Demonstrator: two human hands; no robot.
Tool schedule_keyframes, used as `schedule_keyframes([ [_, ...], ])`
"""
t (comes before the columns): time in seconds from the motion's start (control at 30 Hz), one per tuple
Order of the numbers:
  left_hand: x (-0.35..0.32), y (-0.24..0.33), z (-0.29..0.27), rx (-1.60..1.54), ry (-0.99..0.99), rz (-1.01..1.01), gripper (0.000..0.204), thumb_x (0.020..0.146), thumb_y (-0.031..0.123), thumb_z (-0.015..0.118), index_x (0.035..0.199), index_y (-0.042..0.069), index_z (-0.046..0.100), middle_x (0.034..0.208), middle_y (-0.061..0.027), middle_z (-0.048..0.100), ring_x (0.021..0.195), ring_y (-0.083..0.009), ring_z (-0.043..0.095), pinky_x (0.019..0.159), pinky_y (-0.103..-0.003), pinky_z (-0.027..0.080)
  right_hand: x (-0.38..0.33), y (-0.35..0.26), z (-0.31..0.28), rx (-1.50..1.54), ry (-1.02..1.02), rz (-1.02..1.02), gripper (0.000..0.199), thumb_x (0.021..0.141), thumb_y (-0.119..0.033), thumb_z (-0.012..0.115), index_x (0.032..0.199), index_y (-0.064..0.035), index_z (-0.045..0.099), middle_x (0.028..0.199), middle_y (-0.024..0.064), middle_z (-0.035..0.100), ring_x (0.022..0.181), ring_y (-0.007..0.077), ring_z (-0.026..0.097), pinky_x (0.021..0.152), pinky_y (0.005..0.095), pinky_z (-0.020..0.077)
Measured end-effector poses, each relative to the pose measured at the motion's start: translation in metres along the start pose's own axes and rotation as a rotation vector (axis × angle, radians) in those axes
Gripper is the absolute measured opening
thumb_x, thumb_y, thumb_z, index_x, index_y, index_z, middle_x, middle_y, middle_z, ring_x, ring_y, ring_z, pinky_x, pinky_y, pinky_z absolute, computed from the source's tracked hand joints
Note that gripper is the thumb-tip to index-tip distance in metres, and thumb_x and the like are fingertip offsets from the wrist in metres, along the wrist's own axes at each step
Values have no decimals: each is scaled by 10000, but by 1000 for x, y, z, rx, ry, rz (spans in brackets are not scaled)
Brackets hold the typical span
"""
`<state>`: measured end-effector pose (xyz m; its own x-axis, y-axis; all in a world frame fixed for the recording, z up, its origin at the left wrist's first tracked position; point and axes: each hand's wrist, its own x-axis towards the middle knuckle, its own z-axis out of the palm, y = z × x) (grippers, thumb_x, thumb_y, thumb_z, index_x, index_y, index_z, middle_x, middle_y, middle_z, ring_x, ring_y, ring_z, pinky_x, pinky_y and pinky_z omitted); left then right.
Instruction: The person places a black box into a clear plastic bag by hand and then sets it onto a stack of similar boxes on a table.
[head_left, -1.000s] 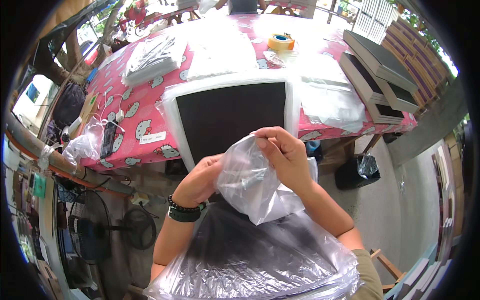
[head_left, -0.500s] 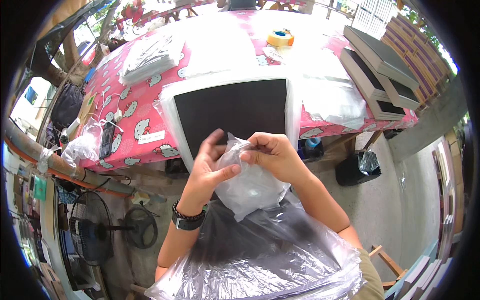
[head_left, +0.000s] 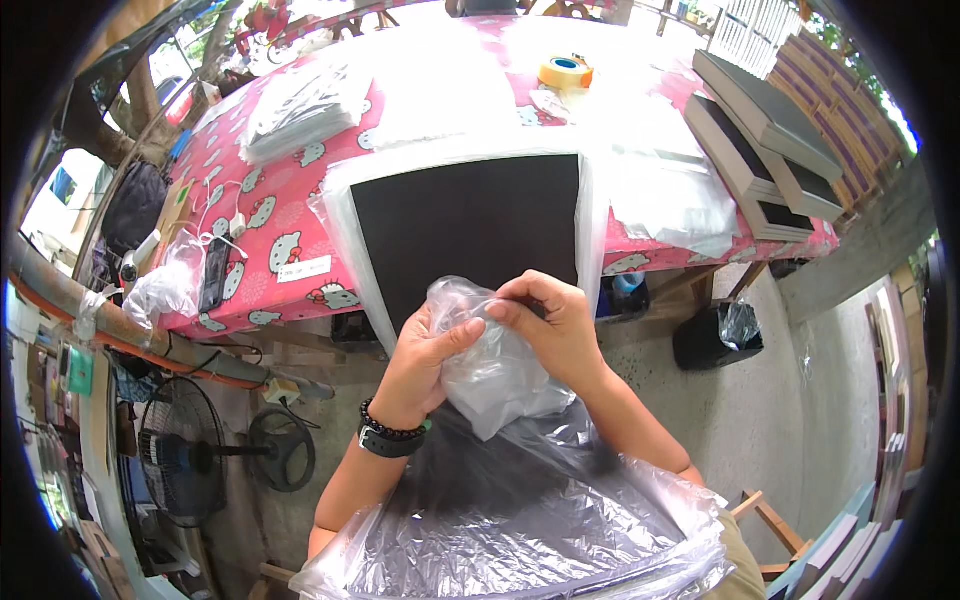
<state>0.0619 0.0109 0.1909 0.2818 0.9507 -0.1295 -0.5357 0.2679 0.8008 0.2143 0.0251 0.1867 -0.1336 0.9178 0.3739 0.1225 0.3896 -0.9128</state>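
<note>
Both hands hold a small clear plastic bag [head_left: 495,375] in front of my body. My left hand [head_left: 420,355] wraps round the bag's left side, the thumb pressed along its top. With thumb and forefinger my right hand [head_left: 552,325] pinches the upper right edge. What the bag contains cannot be made out. Beyond the hands, a black panel [head_left: 465,220] with a white, plastic-covered border leans over the table's near edge. Across my lap lies a dark, flat thing under shiny clear plastic wrap [head_left: 500,510].
A pink patterned tablecloth [head_left: 310,290] covers the table. On it are stacked plastic sheets [head_left: 305,115], a tape roll [head_left: 566,70], a phone [head_left: 214,272] and dark-topped frames [head_left: 765,120]. A black bin [head_left: 715,335] stands right; a fan [head_left: 185,450] stands left.
My left hand's fingers have closed round the bag, and its top has opened out into a rounded bulge. The right hand still pinches the edge, slightly farther right.
</note>
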Motion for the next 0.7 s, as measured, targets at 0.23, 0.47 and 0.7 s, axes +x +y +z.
schedule_keyframes([
  [0.23, 2, -15, -21, -39, -74, 51, 216, 802, 220, 597, 919, 45, 546, 860, -19, 579, 778, -84, 549, 668, -228, 452, -8, -3, 8, -41, -8, 21, 144, 809, -118, 583, 743, 6, 557, 576, -4, 505, 556, 43, 424, 485, 200, 361],
  [0.47, -6, -9, -9, -280, -127, -32, 359, 825, 402, 511, 868, 47, 528, 782, -30, 550, 741, -116, 524, 689, -274, 434, 4, 0, 5, -151, 150, 5, 159, 812, -148, 573, 754, -2, 547, 550, 91, 519, 483, 80, 442, 449, 253, 383],
  [0.7, 1, -2, -35, 456, 143, 326, 288, 865, 318, 486, 806, 37, 518, 676, -30, 509, 658, -115, 486, 602, -260, 398, 2, 7, -25, 737, -457, 103, 139, 812, -140, 572, 879, -18, 562, 841, 65, 573, 831, 149, 532, 723, 313, 437],
])
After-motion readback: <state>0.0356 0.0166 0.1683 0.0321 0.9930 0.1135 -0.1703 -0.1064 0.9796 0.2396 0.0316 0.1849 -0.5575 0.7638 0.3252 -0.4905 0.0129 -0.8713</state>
